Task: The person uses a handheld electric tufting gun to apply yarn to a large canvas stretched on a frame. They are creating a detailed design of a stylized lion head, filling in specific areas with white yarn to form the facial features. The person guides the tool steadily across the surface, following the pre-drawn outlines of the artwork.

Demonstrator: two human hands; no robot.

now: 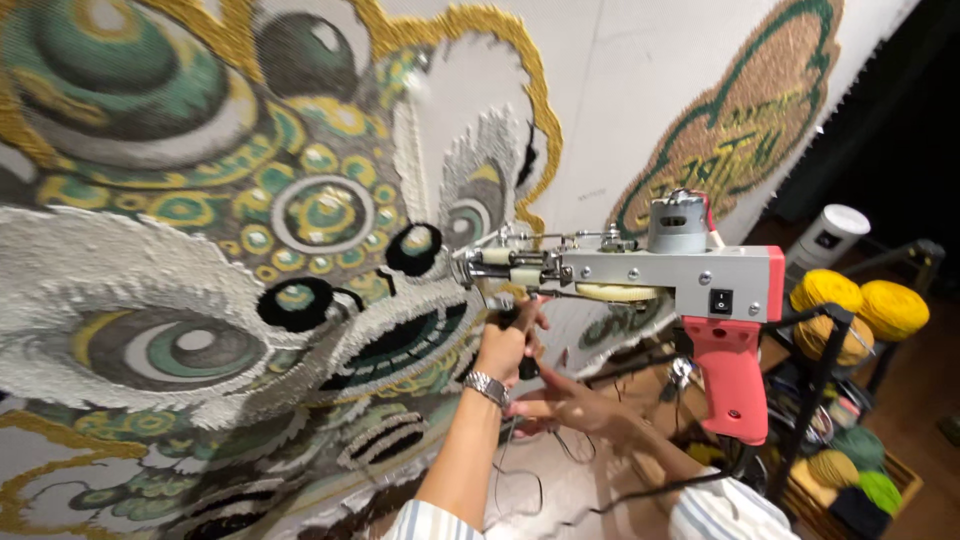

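On your far right, a dark metal rack (835,345) carries mustard-yellow yarn balls (860,305), with green yarn (865,470) lower down. Above them stands a white cylinder (830,235), possibly a yarn cone. A second tufted piece in brown, green and yellow (745,110) hangs at your upper right.

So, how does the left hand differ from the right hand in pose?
The left hand is raised and closed around the black front handle of the tufting gun; the right hand is lower, fingers spread, holding nothing. The left hand's wrist carries a metal watch; the right hand's wrist is bare. Both are near the tufted cloth.
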